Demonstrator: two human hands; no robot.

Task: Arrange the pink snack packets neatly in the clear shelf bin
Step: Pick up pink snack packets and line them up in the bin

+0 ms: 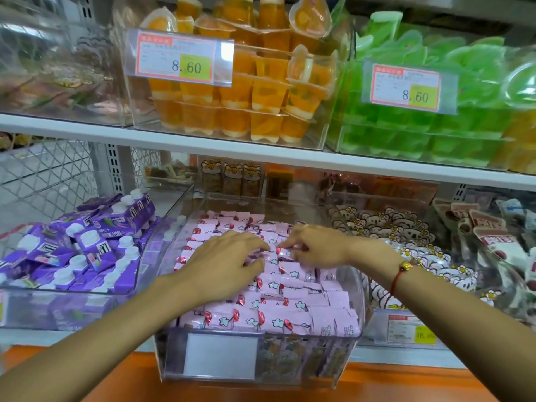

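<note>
A clear shelf bin [203,358] in the middle of the lower shelf is filled with several pink snack packets [290,311] printed with white flowers and red marks. My left hand [229,264] lies palm down on the packets in the bin's middle, fingers curled onto them. My right hand [314,246] reaches in from the right and pinches a packet [282,251] between thumb and fingertips, right beside the left hand's fingertips. The hands hide the packets under them. A red cord bracelet with a gold bead sits on my right wrist.
A clear bin of purple drink cartons [87,245] stands at left, and a bin of white flower-face packets [406,230] at right. The upper shelf [232,146] holds bins of orange jelly cups [237,91] and green jelly cups [435,111]. An orange ledge [116,381] runs below.
</note>
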